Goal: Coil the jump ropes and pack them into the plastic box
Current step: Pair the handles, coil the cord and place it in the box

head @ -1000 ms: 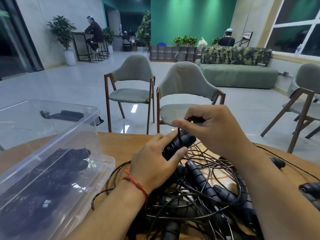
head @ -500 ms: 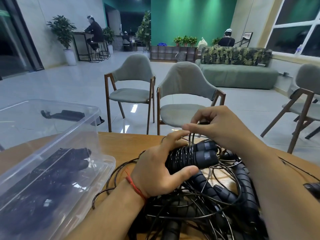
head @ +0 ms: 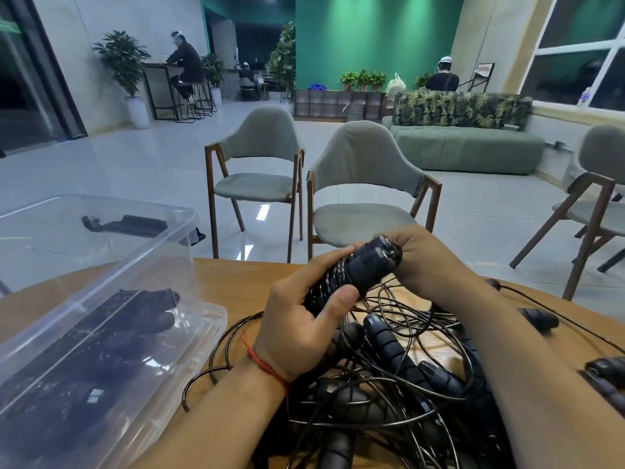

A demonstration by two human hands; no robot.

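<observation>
A pair of black jump-rope handles (head: 363,269) with thin cord wound around them is lifted above the wooden table (head: 230,282). My left hand (head: 301,319) grips the wound bundle from below, thumb across it. My right hand (head: 426,262) holds the handles' far end, fingers curled over the caps. Under both hands lies a tangled heap of black ropes and handles (head: 382,380). A clear plastic box (head: 101,319) stands at the left, tilted, with several coiled black ropes inside.
More black handles (head: 537,319) lie on the table at the right, beyond my right forearm. Two grey chairs (head: 358,184) stand just past the table's far edge. People sit far back in the room.
The handle bundle has risen from the heap and tilted up to the right. My right hand went from pinching the cord above it to holding the handle ends.
</observation>
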